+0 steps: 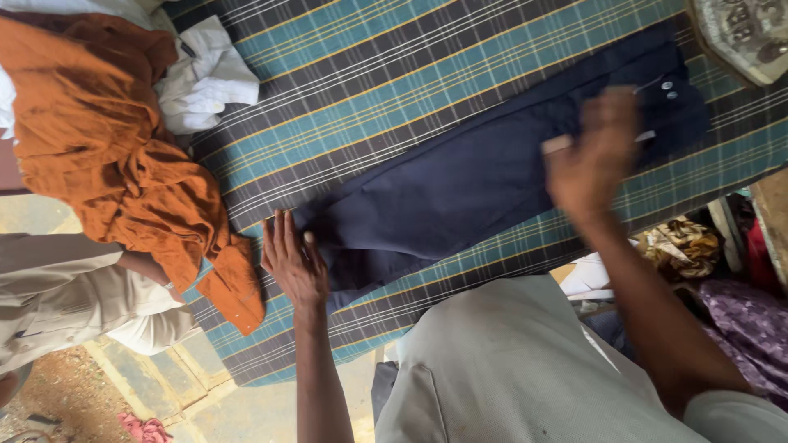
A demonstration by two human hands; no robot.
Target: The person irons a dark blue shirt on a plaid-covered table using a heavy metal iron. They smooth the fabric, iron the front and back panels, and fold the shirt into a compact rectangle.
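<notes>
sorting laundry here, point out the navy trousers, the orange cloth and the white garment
navy trousers (484, 176), head view, middle of the flat legs
orange cloth (98, 139), head view, centre of the crumpled heap
white garment (201, 78), head view, on its bunched folds

Orange cloth perhaps crowds left; plaid middle open.

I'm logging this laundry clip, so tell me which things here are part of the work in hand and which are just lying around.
In hand:
- navy trousers, laid flat on the plaid cloth
- left hand, flat on the leg end
- right hand, blurred, over the waist end

Lying about:
- orange garment, heaped
- white garment, crumpled
- another person's beige sleeve
- purple fabric
</notes>
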